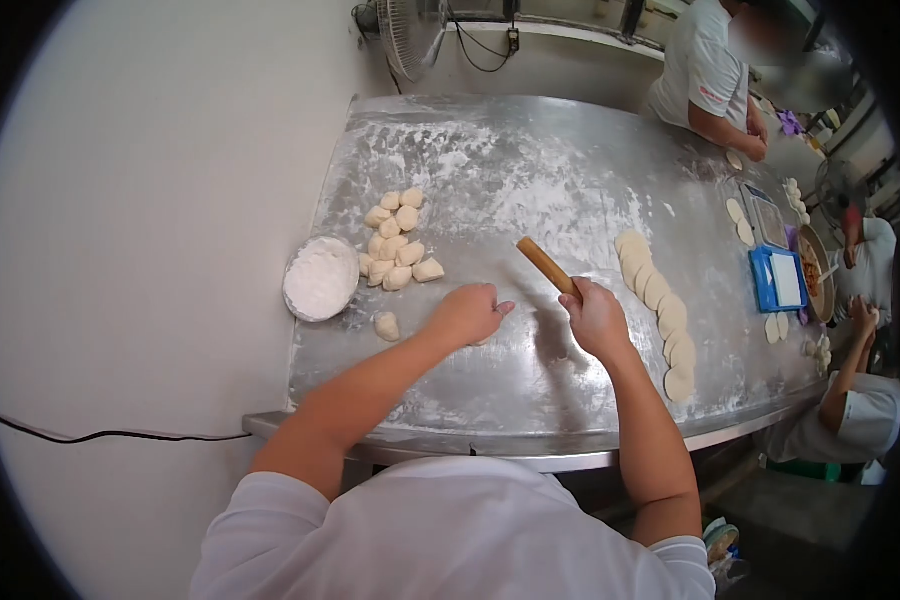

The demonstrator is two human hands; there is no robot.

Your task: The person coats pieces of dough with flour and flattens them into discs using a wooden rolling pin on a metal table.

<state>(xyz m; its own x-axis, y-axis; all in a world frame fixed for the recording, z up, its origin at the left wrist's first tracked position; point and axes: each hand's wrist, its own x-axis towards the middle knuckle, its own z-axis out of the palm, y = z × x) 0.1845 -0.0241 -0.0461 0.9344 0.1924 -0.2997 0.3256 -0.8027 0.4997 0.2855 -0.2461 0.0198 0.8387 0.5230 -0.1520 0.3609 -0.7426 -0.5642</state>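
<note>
My right hand (598,318) is closed around one end of a wooden rolling pin (545,265), which is raised over the steel table and points away to the left. My left hand (470,315) is low over the table with curled fingers, and a bit of pale dough (481,342) shows beneath its palm. Most of that dough is hidden. A lone dough piece (387,326) lies left of this hand. Farther off is a cluster of dough pieces (390,250). Right of the rolling pin, flat dough wrappers (656,295) overlap in a long curved row.
A bowl of white flour (320,280) stands at the table's left edge by the wall. Flour dusts the steel table (450,390). Toward the right are a blue tray (778,278), a scale (767,218) and a pan of filling (815,270). Co-workers stand along the far and right sides.
</note>
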